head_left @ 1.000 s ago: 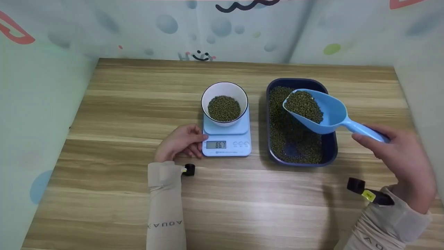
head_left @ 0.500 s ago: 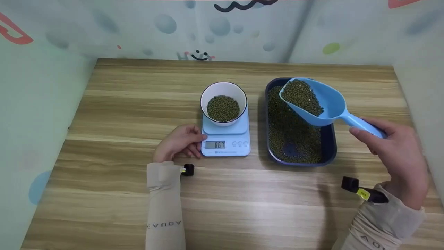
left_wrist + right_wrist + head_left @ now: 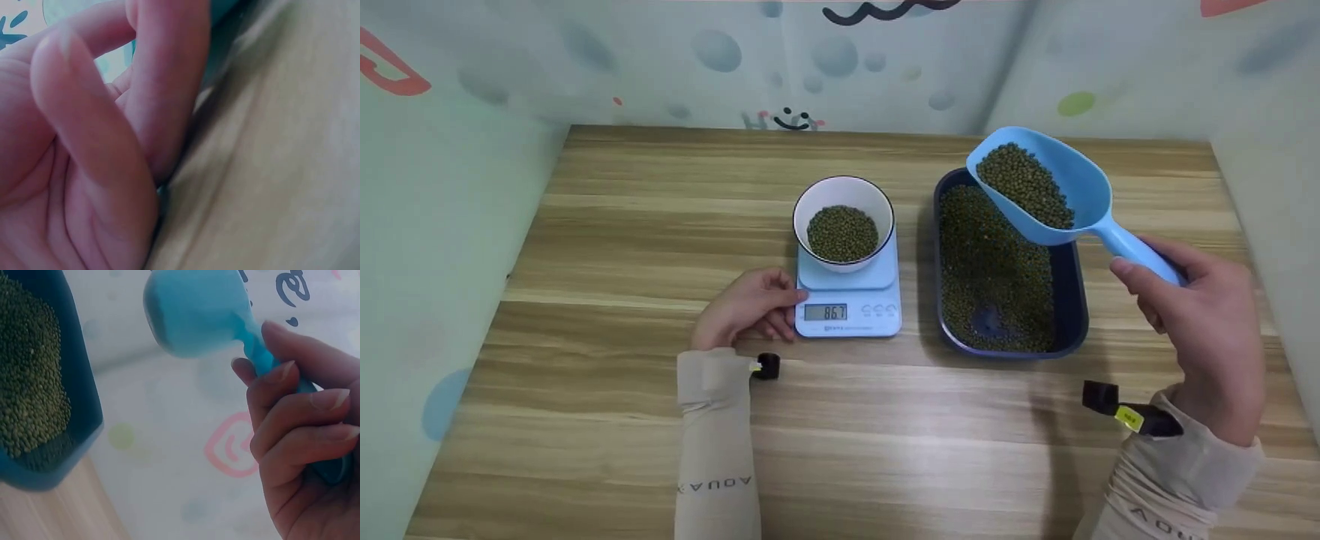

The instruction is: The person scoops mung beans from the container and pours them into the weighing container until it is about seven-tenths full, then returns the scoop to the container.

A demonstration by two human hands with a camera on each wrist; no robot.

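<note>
My right hand grips the handle of a light blue scoop, its fingers curled round it in the right wrist view. Mung beans lie in the scoop, which is held above the far end of a navy tub of more mung beans. My left hand holds the left edge of a pale blue kitchen scale, thumb on top; the left wrist view shows bent fingers beside it. On the scale stands a white bowl with a dark rim and mung beans inside. Its display seems to read 86.7.
Everything stands on a wood-grain table. A patterned sheet hangs behind the table's back edge, and pale walls close in on both sides. The tub sits a short way right of the scale.
My right hand has raised the loaded scoop and moved it toward the back of the tub, shifting slightly left. My left hand, the scale and the bowl have stayed put; the display looks unchanged.
</note>
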